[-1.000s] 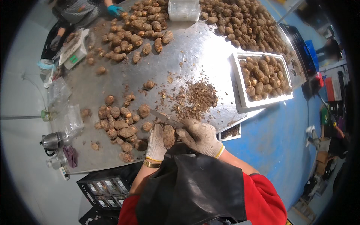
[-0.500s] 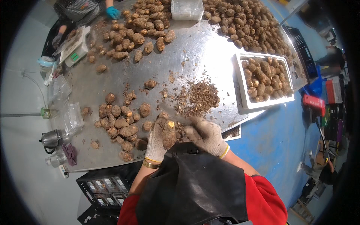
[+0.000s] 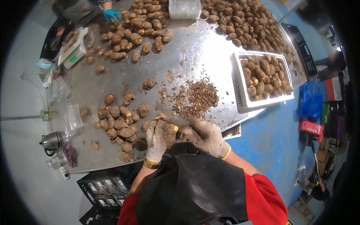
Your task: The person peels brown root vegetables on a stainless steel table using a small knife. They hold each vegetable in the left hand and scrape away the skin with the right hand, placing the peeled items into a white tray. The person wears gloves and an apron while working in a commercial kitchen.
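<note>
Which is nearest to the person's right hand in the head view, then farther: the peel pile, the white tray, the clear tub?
From the right hand:
1. Peel pile, just ahead.
2. White tray, ahead right.
3. Clear tub, far table edge.

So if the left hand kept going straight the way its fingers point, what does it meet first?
The left hand grips a brown root, fingers pointing up the table. Past that root, bare steel table with loose scraps comes first, then probably the lone root; depth is uncertain.

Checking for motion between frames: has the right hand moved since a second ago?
Yes. The right hand has shifted slightly rightward along the table edge, away from the peel pile.
</note>
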The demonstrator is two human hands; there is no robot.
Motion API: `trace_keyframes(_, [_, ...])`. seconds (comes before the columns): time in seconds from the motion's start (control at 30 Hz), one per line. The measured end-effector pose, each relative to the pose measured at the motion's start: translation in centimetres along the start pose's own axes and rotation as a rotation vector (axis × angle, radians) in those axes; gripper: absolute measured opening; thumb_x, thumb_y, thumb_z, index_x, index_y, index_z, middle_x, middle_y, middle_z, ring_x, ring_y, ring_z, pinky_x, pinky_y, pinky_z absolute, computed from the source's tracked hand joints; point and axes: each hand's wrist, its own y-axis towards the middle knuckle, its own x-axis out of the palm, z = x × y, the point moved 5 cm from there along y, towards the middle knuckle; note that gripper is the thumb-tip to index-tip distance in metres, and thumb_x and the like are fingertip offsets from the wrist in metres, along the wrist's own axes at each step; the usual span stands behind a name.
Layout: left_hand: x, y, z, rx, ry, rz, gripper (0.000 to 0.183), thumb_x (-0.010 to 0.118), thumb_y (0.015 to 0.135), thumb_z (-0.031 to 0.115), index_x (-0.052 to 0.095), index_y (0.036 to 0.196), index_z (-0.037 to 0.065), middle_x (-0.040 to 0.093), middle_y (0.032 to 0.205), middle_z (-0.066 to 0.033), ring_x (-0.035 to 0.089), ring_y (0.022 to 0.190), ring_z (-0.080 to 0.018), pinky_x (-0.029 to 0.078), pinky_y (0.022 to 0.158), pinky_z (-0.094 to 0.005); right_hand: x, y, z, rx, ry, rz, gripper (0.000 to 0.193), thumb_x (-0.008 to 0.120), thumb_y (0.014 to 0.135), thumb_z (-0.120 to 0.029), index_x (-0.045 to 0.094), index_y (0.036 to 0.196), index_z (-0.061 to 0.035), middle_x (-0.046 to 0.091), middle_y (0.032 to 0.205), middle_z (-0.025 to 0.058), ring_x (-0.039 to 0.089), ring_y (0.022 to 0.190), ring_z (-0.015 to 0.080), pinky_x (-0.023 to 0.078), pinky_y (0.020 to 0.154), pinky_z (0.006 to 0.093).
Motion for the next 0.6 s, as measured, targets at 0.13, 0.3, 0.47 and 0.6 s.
trace_keyframes(0.13, [0.2, 0.5, 0.4, -0.117, -0.238, 0.040, 0.023, 0.041, 0.099, 0.008, 0.053, 0.116, -0.003, 0.062, 0.103, -0.0083, 0.060, 0.092, -0.0178, 0.050, 0.085, -0.0320, 0.7, 0.1, 0.1, 0.066, -0.027, -0.050, 0.033, 0.068, 0.088, -0.027, 0.063, 0.112, -0.0067, 0.066, 0.079, 0.0160, 0.067, 0.073, 0.0333, 0.052, 0.064, 0.0395])
trace_keyframes(0.3, [1.0, 0.9, 3.4, 0.015, -0.316, 0.111, 0.024, 0.046, 0.100, 0.020, 0.058, 0.105, -0.001, 0.063, 0.096, -0.0103, 0.064, 0.087, -0.0209, 0.054, 0.080, -0.0336, 1.9, -0.7, 7.7, 0.240, -0.370, -0.067, 0.032, 0.055, 0.093, -0.043, 0.062, 0.102, -0.0139, 0.067, 0.081, 0.0147, 0.066, 0.077, 0.0364, 0.052, 0.066, 0.0480])
trace_keyframes(0.47, [-0.1, 1.1, 1.4, -0.085, -0.429, 0.036, 0.048, 0.041, 0.102, 0.040, 0.049, 0.127, 0.000, 0.061, 0.116, -0.0153, 0.067, 0.096, -0.0263, 0.060, 0.078, -0.0403, 1.0, -0.2, 7.4, 0.186, -0.065, 0.107, 0.027, 0.061, 0.091, -0.033, 0.062, 0.106, -0.0096, 0.065, 0.083, 0.0162, 0.065, 0.079, 0.0352, 0.051, 0.066, 0.0407])
trace_keyframes(0.6, [0.9, 1.9, 0.2, -0.275, -0.705, -0.036, 0.053, 0.044, 0.099, 0.047, 0.051, 0.126, 0.002, 0.062, 0.114, -0.0172, 0.067, 0.091, -0.0292, 0.061, 0.075, -0.0425, 0.4, 0.4, 6.3, 0.159, 0.122, 0.128, 0.032, 0.068, 0.088, -0.022, 0.061, 0.114, -0.0052, 0.067, 0.083, 0.0108, 0.066, 0.078, 0.0208, 0.051, 0.067, 0.0325])
